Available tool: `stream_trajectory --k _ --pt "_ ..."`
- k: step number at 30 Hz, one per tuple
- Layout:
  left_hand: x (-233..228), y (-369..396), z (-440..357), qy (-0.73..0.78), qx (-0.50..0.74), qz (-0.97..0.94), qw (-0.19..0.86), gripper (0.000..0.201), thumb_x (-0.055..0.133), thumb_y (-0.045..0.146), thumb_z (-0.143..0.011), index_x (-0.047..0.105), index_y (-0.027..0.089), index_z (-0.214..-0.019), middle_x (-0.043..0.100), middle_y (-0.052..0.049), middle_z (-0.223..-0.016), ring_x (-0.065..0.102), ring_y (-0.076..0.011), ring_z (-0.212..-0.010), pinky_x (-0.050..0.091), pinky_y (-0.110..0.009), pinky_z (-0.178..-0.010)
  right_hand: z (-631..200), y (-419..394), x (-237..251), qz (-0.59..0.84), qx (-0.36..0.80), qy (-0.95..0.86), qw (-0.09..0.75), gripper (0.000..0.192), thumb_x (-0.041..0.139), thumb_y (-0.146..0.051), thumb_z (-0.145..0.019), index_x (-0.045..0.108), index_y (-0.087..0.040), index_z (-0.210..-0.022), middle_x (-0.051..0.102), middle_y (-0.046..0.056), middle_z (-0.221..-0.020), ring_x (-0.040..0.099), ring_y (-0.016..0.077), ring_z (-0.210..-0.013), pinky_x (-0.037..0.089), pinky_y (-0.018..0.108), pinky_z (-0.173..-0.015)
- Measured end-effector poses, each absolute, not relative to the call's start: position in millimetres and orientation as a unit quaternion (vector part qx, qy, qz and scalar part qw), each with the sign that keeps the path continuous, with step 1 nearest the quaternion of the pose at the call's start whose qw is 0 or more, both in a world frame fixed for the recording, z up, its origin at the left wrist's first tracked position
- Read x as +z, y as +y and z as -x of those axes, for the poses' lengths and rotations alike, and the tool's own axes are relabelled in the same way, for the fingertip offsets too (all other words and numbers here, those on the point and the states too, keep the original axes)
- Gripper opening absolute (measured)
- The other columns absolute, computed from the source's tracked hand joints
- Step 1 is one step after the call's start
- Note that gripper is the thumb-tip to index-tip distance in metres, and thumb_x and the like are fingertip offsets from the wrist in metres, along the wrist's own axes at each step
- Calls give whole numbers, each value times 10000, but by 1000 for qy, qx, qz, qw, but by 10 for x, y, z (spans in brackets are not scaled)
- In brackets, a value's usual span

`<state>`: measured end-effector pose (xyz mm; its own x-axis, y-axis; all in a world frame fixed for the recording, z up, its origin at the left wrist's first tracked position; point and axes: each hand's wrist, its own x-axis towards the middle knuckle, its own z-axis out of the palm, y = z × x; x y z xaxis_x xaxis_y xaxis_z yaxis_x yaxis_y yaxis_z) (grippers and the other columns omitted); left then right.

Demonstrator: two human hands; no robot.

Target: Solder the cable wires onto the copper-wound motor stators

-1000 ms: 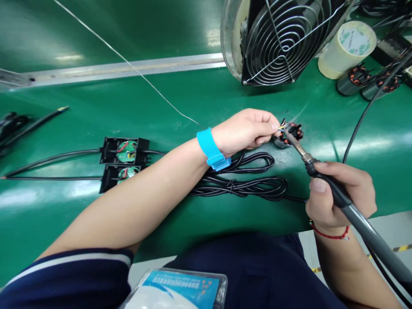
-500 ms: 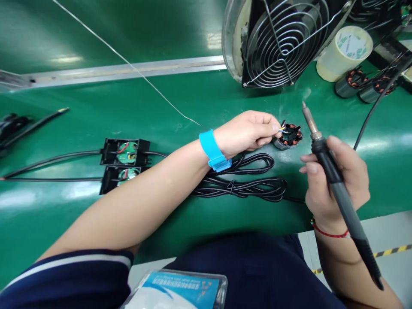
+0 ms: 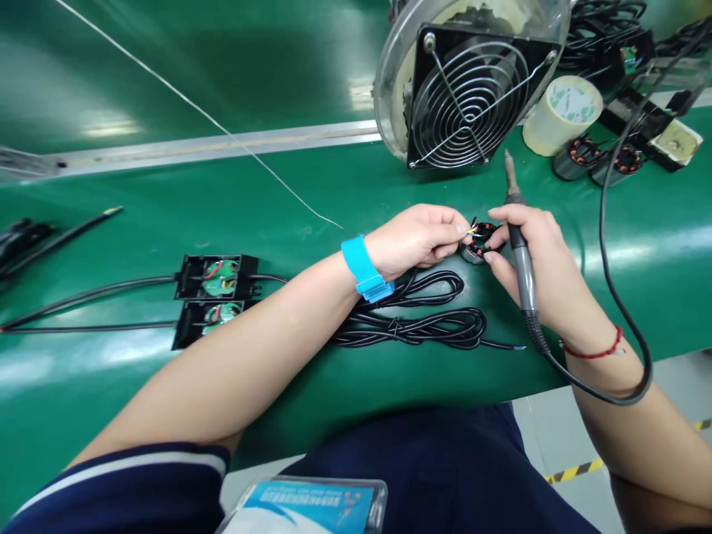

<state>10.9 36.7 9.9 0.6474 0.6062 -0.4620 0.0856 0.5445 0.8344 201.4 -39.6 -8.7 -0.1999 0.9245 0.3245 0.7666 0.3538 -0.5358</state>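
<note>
A single head-worn camera looks forward and steeply down from above the person's chest onto a green work surface (image 3: 167,371), close enough that both forearms run in from the bottom edge and meet right of centre. The left hand (image 3: 414,239) and right hand (image 3: 542,271) sit in the middle of the frame, near the lens. The top of the frame reaches a fan guard (image 3: 470,93) at upper right. The lap fills the bottom centre. No second view shares the scene.

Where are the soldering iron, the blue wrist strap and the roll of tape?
soldering iron (image 3: 521,256), head view, on its dark handle.
blue wrist strap (image 3: 361,268), head view, on the band across the wrist.
roll of tape (image 3: 561,115), head view, on its side.
</note>
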Motion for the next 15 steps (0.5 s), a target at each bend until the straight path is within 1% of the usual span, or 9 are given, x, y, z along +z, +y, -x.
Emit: stream_trajectory --k 3,7,11,13,15 --pt "105 365 -111 389 164 -449 788 272 450 31 -944 554 112 -706 421 53 -441 275 -16 -340 134 -161 -377 -1972 -372 -110 557 116 -756 323 427 619 -182 -813 534 -297 -1215 704 -3 -851 601 270 -951 458 471 -876" --pt "100 365 -108 382 166 -450 790 273 461 63 -953 563 111 -704 431 50 -448 286 -17 -343 134 -161 -377 -1855 -369 -13 576 83 -743 331 387 612 -172 -820 552 -287 -1185 708 -3 -847 619 264 -931 456 466 -886" --pt "83 366 -99 372 181 -450 791 271 473 88 -958 550 119 -701 445 50 -457 287 -14 -342 150 -157 -377 -1762 -374 53 568 144 -736 340 383 574 -173 -857 519 -284 -1220 687 -10 -923 657 197 -833 511 369 -792" --pt "81 362 -98 371 188 -453 789 257 482 89 -953 546 121 -705 459 49 -466 293 -12 -345 159 -153 -377 -1774 -377 31 559 181 -722 365 423 576 -171 -863 485 -291 -1258 666 -27 -905 657 169 -787 525 335 -754" --pt "83 355 -101 370 193 -459 784 243 492 79 -942 544 122 -708 472 48 -476 301 -10 -349 166 -149 -378 -1814 -379 -5 549 209 -715 380 471 592 -163 -858 462 -291 -1292 653 -35 -888 655 158 -770 536 325 -750"
